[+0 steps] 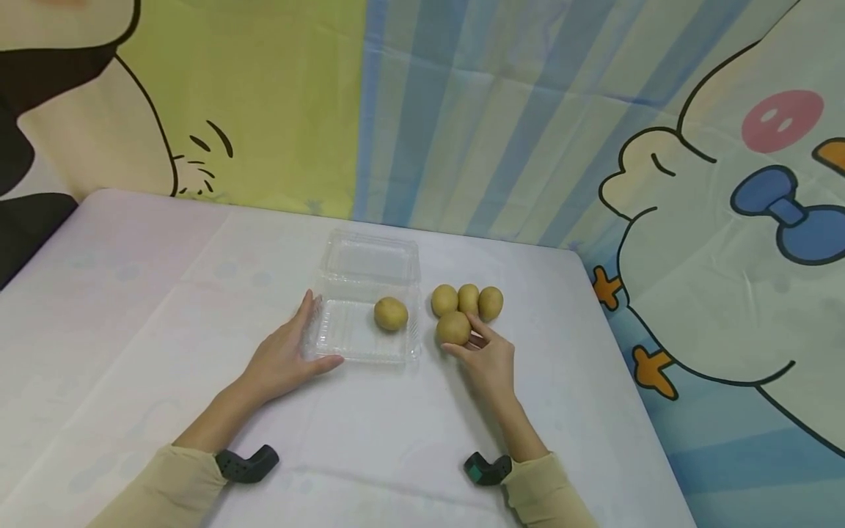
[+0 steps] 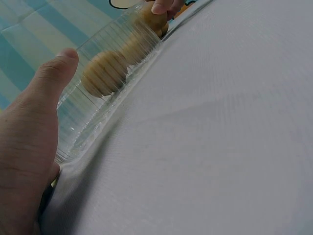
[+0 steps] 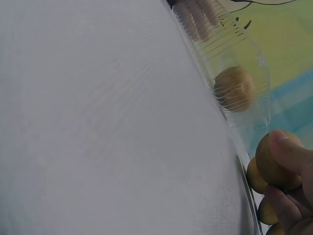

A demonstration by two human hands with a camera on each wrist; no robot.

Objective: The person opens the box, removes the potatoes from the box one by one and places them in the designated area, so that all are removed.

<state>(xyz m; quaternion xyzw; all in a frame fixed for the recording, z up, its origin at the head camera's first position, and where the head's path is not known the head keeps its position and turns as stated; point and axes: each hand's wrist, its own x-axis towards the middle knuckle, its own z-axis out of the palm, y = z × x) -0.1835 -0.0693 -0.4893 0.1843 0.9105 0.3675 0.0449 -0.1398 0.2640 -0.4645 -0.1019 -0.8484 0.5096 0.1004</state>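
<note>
A clear plastic clamshell box lies with its lid folded back on the far side. Inside its base, toward the right, sits one round yellow-brown potato. My left hand rests at the box's near left corner, fingers straight along the left wall and thumb along the front rim. To the right of the box, my right hand pinches another potato between thumb and fingers. Just beyond that hand, three more potatoes stand in a row, partly hidden behind it in the right wrist view.
A white cloth covers the table. Behind it hangs a printed cartoon backdrop, which also runs down the right side. Each wrist carries a dark camera mount at the sleeve.
</note>
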